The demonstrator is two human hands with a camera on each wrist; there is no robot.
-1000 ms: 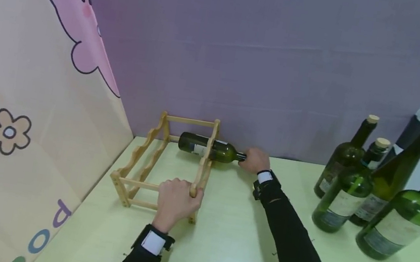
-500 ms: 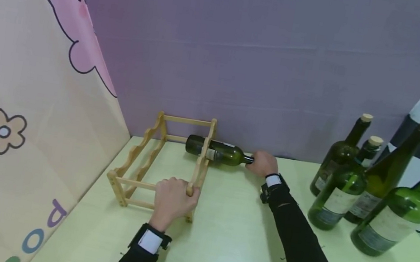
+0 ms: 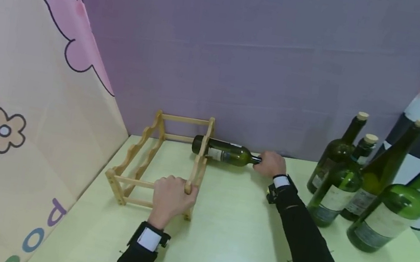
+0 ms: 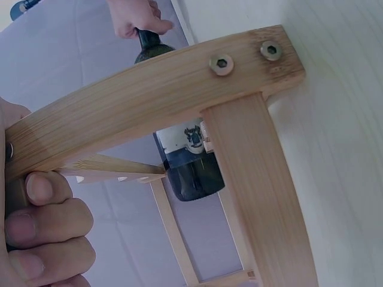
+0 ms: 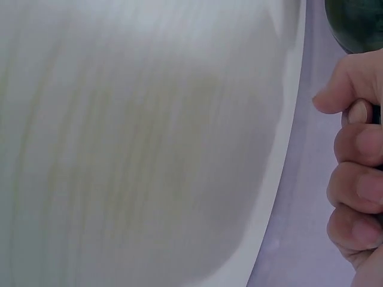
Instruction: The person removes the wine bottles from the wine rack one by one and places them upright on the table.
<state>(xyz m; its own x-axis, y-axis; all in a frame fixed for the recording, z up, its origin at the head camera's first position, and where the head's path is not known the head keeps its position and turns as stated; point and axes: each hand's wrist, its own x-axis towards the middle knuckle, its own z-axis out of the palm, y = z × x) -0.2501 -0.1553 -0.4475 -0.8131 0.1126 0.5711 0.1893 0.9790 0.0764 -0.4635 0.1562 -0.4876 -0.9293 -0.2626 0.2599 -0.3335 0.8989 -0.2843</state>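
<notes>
A dark green wine bottle [image 3: 235,154] lies on its side at the far end of the wooden wine rack [image 3: 133,181], its base just inside the rack's right side and its neck pointing right. My right hand [image 3: 270,164] grips the bottle's neck; in the right wrist view its fingers [image 5: 353,179] are curled. My left hand [image 3: 172,198] holds the near right corner of the rack. In the left wrist view, the left fingers [image 4: 57,230] curl round the wooden rail [image 4: 149,89], and the bottle's base [image 4: 197,176] shows between the rack's bars.
Several corked green bottles stand upright on the right of the table: a slim dark one [image 3: 335,155], a tall one [image 3: 382,172], a shorter one [image 3: 339,188] and a wide one [image 3: 390,214]. A purple cloth wall [image 3: 265,66] closes off the back, a printed panel [image 3: 37,76] the left.
My right hand has drawn the bottle to the right, so less of it lies inside the rack. My left hand keeps its hold on the rack. The head view has shifted slightly.
</notes>
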